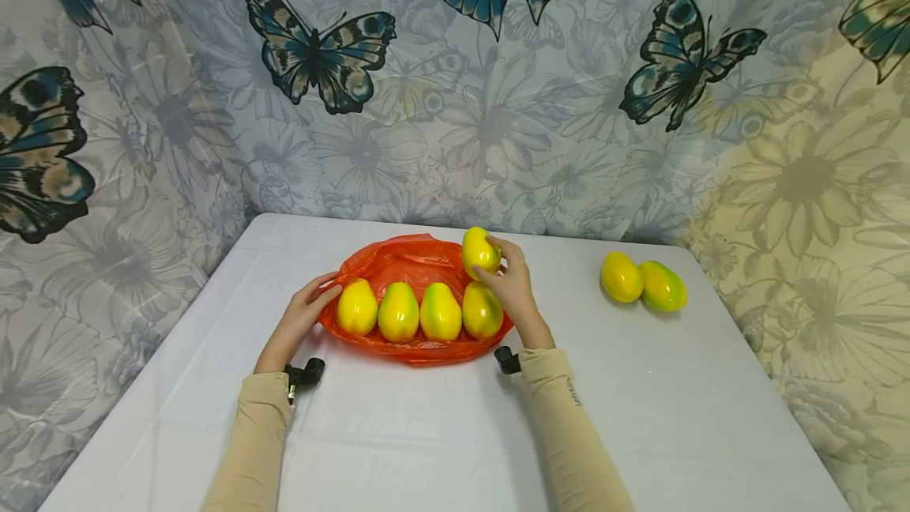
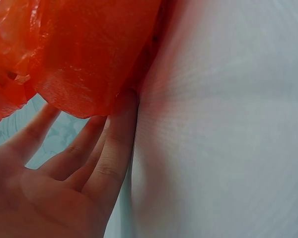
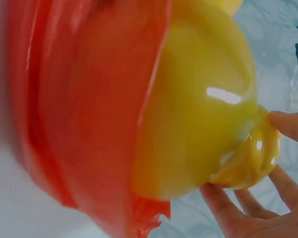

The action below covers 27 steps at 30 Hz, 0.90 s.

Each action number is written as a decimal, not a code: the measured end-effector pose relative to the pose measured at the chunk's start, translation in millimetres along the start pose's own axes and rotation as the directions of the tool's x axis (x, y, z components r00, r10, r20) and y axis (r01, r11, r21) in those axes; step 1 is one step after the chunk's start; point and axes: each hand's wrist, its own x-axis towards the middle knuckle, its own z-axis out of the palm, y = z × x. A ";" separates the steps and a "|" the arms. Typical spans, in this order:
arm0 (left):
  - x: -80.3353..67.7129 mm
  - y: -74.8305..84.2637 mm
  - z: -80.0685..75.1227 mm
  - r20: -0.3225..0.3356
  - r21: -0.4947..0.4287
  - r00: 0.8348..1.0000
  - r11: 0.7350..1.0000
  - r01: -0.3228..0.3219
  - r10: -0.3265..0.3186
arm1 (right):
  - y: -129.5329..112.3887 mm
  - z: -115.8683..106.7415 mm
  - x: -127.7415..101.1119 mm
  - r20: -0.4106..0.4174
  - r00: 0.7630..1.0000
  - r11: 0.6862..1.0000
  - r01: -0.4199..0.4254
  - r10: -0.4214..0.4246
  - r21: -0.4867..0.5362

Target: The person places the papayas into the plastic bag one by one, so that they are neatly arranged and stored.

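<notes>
A red plastic bag lies spread wide on the table with its mouth upward. Four yellow-green mangoes stand in a row in it, including the leftmost mango and the rightmost mango. My right hand grips another mango between thumb and fingers, over the bag's back right part. The right wrist view shows this held mango behind a larger-looking mango in the bag. My left hand holds the bag's left edge, its fingertips partly hidden behind the red plastic.
Two more mangoes, a yellow mango and a greener mango, lie side by side on the right of the white-covered table. A butterfly-patterned curtain rises behind the table's back edge.
</notes>
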 end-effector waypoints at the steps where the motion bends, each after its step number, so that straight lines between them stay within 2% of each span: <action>1: 0.2 0.0 0.0 0.000 0.003 1.000 1.000 -0.001 0.001 | -0.4 1.1 0.1 0.003 1.000 1.000 0.000 0.000 0.002; 16: 1.1 -0.8 -1.0 -0.018 0.011 1.000 1.000 -0.022 0.022 | -14.9 24.0 0.1 0.032 0.999 1.000 0.017 -0.017 -0.008; 27: 0.6 -0.5 -2.0 -0.023 0.013 0.999 0.999 -0.036 0.036 | -27.3 45.5 -0.8 0.044 0.999 1.000 -0.024 0.023 0.011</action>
